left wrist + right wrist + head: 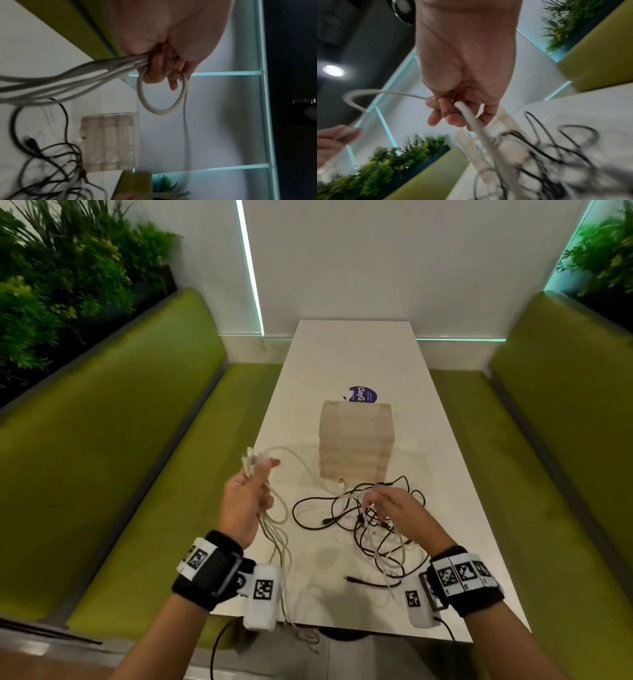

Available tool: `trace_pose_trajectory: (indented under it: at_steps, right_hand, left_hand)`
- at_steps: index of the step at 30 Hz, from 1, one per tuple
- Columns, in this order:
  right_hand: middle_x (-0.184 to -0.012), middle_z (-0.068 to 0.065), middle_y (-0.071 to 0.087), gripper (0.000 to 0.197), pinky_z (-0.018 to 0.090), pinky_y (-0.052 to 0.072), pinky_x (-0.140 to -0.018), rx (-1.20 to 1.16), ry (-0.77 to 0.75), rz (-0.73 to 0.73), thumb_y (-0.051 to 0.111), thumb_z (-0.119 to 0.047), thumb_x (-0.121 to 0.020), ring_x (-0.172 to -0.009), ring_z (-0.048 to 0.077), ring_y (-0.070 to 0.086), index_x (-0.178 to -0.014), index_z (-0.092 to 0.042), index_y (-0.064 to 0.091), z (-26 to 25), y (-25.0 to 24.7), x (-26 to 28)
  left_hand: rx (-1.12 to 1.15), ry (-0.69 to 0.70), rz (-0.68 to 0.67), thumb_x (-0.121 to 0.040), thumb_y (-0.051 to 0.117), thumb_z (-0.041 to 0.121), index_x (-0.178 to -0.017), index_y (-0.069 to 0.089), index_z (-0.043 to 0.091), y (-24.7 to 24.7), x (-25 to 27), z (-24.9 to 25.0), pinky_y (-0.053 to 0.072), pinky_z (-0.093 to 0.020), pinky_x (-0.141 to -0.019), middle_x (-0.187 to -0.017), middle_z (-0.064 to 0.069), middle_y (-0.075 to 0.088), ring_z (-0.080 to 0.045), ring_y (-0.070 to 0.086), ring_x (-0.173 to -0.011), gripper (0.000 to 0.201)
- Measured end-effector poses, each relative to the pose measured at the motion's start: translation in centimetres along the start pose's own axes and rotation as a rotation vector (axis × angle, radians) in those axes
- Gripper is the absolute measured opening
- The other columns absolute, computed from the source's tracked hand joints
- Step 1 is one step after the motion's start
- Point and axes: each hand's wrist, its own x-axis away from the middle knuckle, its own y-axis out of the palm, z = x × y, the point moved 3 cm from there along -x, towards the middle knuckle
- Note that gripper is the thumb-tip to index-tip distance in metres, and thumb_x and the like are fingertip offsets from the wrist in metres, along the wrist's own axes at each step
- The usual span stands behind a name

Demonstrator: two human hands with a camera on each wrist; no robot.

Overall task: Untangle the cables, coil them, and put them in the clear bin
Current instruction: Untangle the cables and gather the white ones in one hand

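My left hand is raised over the table's left edge and grips several loops of a white cable; the left wrist view shows my fingers curled round the white cable strands. My right hand hovers over a tangle of black and white cables and pinches a white cable strand that runs across to the left hand. The clear bin stands upright just beyond the tangle, also seen as the clear bin in the left wrist view.
The white table is narrow, with green benches on both sides. A purple sticker lies behind the bin. Plants line the back left and right. White strands hang over the near table edge.
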Motion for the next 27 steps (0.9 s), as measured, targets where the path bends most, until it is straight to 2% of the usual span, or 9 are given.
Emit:
trace_pose_trajectory:
  at_steps: [4,9,11,13,15,17,20,23,27]
  right_hand:
    - [-0.069,-0.016,0.060,0.022,0.014,0.038,-0.063,0.132,-0.111,-0.144,0.052,-0.028,-0.096,-0.066,-0.001,0.052,-0.082,-0.025,0.069,-4.4,0.7,-0.7]
    - [-0.056,-0.010,0.055,0.005,0.024,0.040,-0.056,0.082,-0.135,0.017,0.056,-0.017,-0.091,-0.053,0.004,0.049,-0.094,-0.020,0.054,-6.7,1.1,-0.9]
    - [-0.055,-0.010,0.059,0.019,0.026,0.042,-0.057,0.032,-0.111,0.079,0.059,-0.014,-0.089,-0.054,0.007,0.052,-0.097,-0.022,0.044,-6.9,1.0,-0.6]
    - [-0.057,-0.014,0.060,0.022,0.023,0.040,-0.057,-0.001,-0.103,0.072,0.061,-0.012,-0.088,-0.054,0.005,0.050,-0.097,-0.019,0.042,-7.3,1.0,-0.3]
    - [-0.062,-0.014,0.061,0.020,0.017,0.040,-0.060,-0.060,-0.111,0.019,0.061,-0.011,-0.089,-0.059,0.002,0.052,-0.098,-0.015,0.043,-7.4,1.0,-0.1]
    - [-0.071,-0.009,0.064,0.017,0.013,0.041,-0.066,-0.053,-0.108,-0.042,0.062,-0.014,-0.089,-0.070,0.002,0.057,-0.097,-0.017,0.047,-6.9,1.1,0.1]
    - [-0.076,-0.008,0.061,0.004,0.025,0.043,-0.073,0.152,-0.114,-0.059,0.060,-0.026,-0.091,-0.080,0.010,0.054,-0.089,-0.024,0.056,-4.6,1.2,-0.2]
    - [-0.078,-0.005,0.061,0.016,0.030,0.040,-0.075,0.409,-0.063,-0.080,0.052,-0.029,-0.095,-0.083,0.015,0.050,-0.086,-0.018,0.061,-1.4,1.1,-0.7]
    - [-0.073,-0.004,0.062,0.022,0.033,0.042,-0.072,0.257,0.015,0.048,0.051,-0.022,-0.096,-0.073,0.011,0.054,-0.085,-0.012,0.068,1.1,-0.3,-0.5]
  left_hand:
    - [-0.248,-0.095,-0.296,-0.077,0.067,0.042,-0.103,0.066,0.000,3.1,1.9,-2.1,0.026,-0.019,-0.043,-0.056,0.008,0.030,-0.008,0.024,-0.048,0.049]
    - [-0.394,-0.086,-0.399,-0.086,0.068,0.035,-0.090,0.064,0.003,5.5,3.0,-2.4,0.027,-0.023,-0.043,-0.060,0.002,0.038,-0.010,0.029,-0.049,0.033]
    - [-0.431,-0.107,-0.438,-0.087,0.067,0.036,-0.092,0.065,0.000,5.7,3.0,-2.2,0.024,-0.025,-0.042,-0.054,0.006,0.033,-0.011,0.025,-0.047,0.037]
    - [-0.414,-0.133,-0.498,-0.089,0.065,0.031,-0.100,0.064,-0.006,5.6,3.2,-1.9,0.023,-0.022,-0.041,-0.051,0.010,0.033,-0.008,0.024,-0.044,0.039]
    - [-0.389,-0.144,-0.531,-0.090,0.064,0.021,-0.093,0.063,-0.006,5.3,3.3,-1.6,0.022,-0.019,-0.040,-0.049,0.011,0.033,-0.006,0.024,-0.042,0.027]
    - [-0.386,-0.129,-0.499,-0.090,0.063,0.012,-0.077,0.058,0.004,4.6,3.1,-1.2,0.023,-0.019,-0.039,-0.047,0.008,0.032,-0.007,0.024,-0.040,0.015]
    - [-0.287,-0.125,-0.324,-0.090,0.060,0.007,-0.059,0.061,0.014,3.3,2.1,-0.6,0.026,-0.019,-0.037,-0.047,0.005,0.035,-0.008,0.027,-0.038,0.031]
    - [-0.021,-0.129,-0.114,-0.092,0.055,0.008,-0.071,0.060,0.012,1.7,1.3,0.6,0.030,-0.016,-0.034,-0.053,0.001,0.041,-0.006,0.033,-0.038,0.023]
    - [0.132,-0.052,0.052,-0.094,0.052,0.009,-0.080,0.056,0.008,-0.7,0.0,1.9,0.032,-0.015,-0.034,-0.050,0.004,0.043,-0.004,0.036,-0.037,0.015]
